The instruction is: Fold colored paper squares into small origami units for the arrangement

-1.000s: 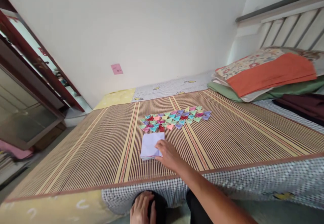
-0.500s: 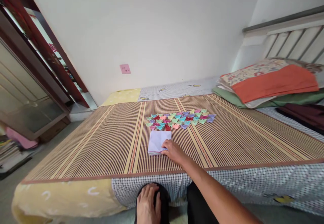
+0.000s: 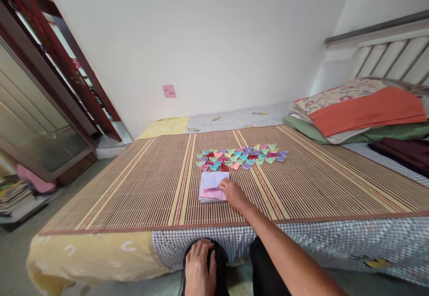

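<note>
Head view: the right hand (image 3: 233, 193) reaches out over the striped woven bamboo mat (image 3: 140, 189) that covers the bed, its fingertips pinching the right edge of a small stack of square coloured paper sheets (image 3: 213, 186). The top lilac sheet looks lifted at that side, with a pink sheet showing beneath. The stack lies near the middle of the mat, closer to its front edge. Just beyond it, toward the wall, rows of small folded paper triangles in many colours (image 3: 241, 156) lie flat and close together. The left hand (image 3: 199, 269) rests loosely spread, grasping nothing, on a dark-clothed knee below the bed's front edge. Folded orange and green bedding (image 3: 362, 110) sits at the mat's far right corner.

By the look of it, the step in hand is peeling one sheet from the stack; the next move calls for a light pinch that separates only the top sheet and leaves the others lying square
</note>
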Demonstrator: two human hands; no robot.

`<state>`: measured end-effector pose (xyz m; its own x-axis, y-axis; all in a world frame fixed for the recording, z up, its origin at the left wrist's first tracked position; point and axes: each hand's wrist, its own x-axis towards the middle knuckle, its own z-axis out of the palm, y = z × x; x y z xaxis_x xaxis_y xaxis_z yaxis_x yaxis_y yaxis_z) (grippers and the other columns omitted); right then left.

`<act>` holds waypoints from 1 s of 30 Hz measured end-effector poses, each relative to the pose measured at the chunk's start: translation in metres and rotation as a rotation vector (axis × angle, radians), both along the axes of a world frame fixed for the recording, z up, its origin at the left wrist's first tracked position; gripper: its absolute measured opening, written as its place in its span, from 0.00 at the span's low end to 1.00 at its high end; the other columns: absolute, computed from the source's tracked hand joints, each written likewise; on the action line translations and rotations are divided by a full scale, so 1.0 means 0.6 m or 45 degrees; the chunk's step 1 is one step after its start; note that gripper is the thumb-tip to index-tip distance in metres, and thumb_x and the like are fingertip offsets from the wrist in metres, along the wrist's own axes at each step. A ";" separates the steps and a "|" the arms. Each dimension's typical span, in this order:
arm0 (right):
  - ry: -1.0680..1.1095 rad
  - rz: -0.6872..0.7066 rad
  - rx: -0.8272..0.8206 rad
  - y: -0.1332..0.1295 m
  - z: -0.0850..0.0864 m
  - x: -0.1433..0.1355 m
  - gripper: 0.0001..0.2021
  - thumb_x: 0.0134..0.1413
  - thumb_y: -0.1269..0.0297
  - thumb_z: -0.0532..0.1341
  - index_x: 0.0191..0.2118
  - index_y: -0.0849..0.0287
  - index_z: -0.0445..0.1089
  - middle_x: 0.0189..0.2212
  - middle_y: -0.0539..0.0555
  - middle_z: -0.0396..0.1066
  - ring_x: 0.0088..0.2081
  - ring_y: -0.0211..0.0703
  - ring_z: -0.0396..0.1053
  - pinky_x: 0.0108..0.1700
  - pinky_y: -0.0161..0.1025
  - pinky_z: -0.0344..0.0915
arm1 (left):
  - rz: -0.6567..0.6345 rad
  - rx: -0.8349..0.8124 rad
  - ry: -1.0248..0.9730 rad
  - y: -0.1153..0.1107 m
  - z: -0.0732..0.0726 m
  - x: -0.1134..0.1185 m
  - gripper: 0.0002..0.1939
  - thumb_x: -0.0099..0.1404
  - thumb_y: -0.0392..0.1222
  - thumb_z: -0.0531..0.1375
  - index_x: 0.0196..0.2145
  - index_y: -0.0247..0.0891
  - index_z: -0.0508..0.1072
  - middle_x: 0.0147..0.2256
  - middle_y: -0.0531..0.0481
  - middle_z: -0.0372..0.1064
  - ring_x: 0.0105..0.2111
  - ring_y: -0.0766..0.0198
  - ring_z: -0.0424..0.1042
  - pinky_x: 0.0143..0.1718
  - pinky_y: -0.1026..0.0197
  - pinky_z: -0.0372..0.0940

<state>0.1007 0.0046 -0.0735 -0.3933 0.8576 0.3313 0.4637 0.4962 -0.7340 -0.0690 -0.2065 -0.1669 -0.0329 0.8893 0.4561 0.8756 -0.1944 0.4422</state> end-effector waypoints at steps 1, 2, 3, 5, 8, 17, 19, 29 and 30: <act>0.078 -0.052 0.008 -0.007 0.009 0.007 0.15 0.71 0.59 0.64 0.57 0.59 0.73 0.54 0.58 0.75 0.49 0.50 0.76 0.51 0.51 0.76 | 0.005 -0.011 -0.025 0.000 0.002 0.002 0.09 0.70 0.34 0.59 0.42 0.43 0.79 0.43 0.45 0.82 0.45 0.50 0.81 0.44 0.49 0.74; 0.159 -0.100 0.017 -0.015 0.020 0.017 0.12 0.71 0.58 0.64 0.53 0.60 0.74 0.50 0.57 0.76 0.47 0.48 0.76 0.50 0.50 0.75 | 0.007 -0.022 -0.056 -0.001 0.005 0.004 0.09 0.70 0.35 0.59 0.42 0.43 0.79 0.43 0.44 0.82 0.45 0.50 0.81 0.45 0.48 0.74; 0.242 -0.138 0.024 -0.024 0.031 0.029 0.10 0.73 0.59 0.60 0.47 0.60 0.75 0.44 0.57 0.77 0.46 0.49 0.75 0.50 0.48 0.74 | 0.004 -0.033 -0.096 -0.002 0.007 0.005 0.09 0.69 0.35 0.59 0.41 0.43 0.79 0.44 0.44 0.82 0.45 0.49 0.81 0.45 0.48 0.74; 0.394 -0.187 0.012 -0.046 0.055 0.057 0.13 0.73 0.56 0.58 0.39 0.57 0.74 0.36 0.55 0.77 0.41 0.49 0.74 0.46 0.44 0.72 | -0.016 -0.048 -0.230 -0.004 0.015 0.006 0.08 0.69 0.37 0.60 0.40 0.43 0.80 0.44 0.43 0.82 0.46 0.48 0.80 0.46 0.47 0.74; 0.571 -0.215 -0.080 -0.088 0.084 0.101 0.17 0.67 0.48 0.61 0.35 0.57 0.72 0.29 0.53 0.75 0.33 0.47 0.72 0.35 0.39 0.68 | 0.011 -0.112 -0.635 -0.006 0.041 0.009 0.11 0.71 0.46 0.60 0.41 0.41 0.81 0.42 0.42 0.83 0.45 0.48 0.81 0.50 0.47 0.74; 0.778 -0.036 -0.469 -0.233 0.124 0.162 0.24 0.56 0.39 0.69 0.29 0.56 0.70 0.22 0.47 0.66 0.24 0.38 0.61 0.26 0.34 0.56 | -0.300 -0.322 -1.609 0.026 0.233 0.038 0.27 0.69 0.61 0.64 0.55 0.36 0.78 0.54 0.35 0.80 0.56 0.45 0.77 0.58 0.45 0.68; 0.781 0.000 -0.523 -0.253 0.130 0.167 0.24 0.55 0.39 0.70 0.28 0.57 0.71 0.22 0.47 0.65 0.24 0.38 0.60 0.26 0.34 0.55 | -0.514 -0.415 -1.595 0.026 0.267 0.050 0.27 0.65 0.58 0.68 0.52 0.35 0.79 0.49 0.37 0.81 0.49 0.48 0.79 0.55 0.49 0.69; 1.086 -0.130 -0.768 -0.303 0.127 0.199 0.24 0.44 0.45 0.78 0.41 0.56 0.79 0.31 0.52 0.78 0.33 0.46 0.74 0.35 0.39 0.69 | -0.439 -0.610 -1.818 -0.040 0.273 0.104 0.22 0.53 0.50 0.78 0.25 0.36 0.70 0.23 0.56 0.69 0.22 0.70 0.63 0.26 0.68 0.56; 1.146 -0.136 -0.805 -0.310 0.129 0.198 0.25 0.44 0.45 0.78 0.43 0.56 0.79 0.33 0.54 0.80 0.34 0.48 0.76 0.37 0.40 0.71 | -0.390 -0.559 -1.844 -0.043 0.268 0.107 0.22 0.53 0.51 0.78 0.26 0.37 0.70 0.23 0.56 0.69 0.22 0.70 0.63 0.25 0.68 0.56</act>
<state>0.2195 -0.1812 0.0039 -0.1427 0.9885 -0.0507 -0.3494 -0.0982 -0.9318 -0.0046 -0.2323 -0.0059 0.0014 0.9955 -0.0948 -0.3871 0.0879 0.9178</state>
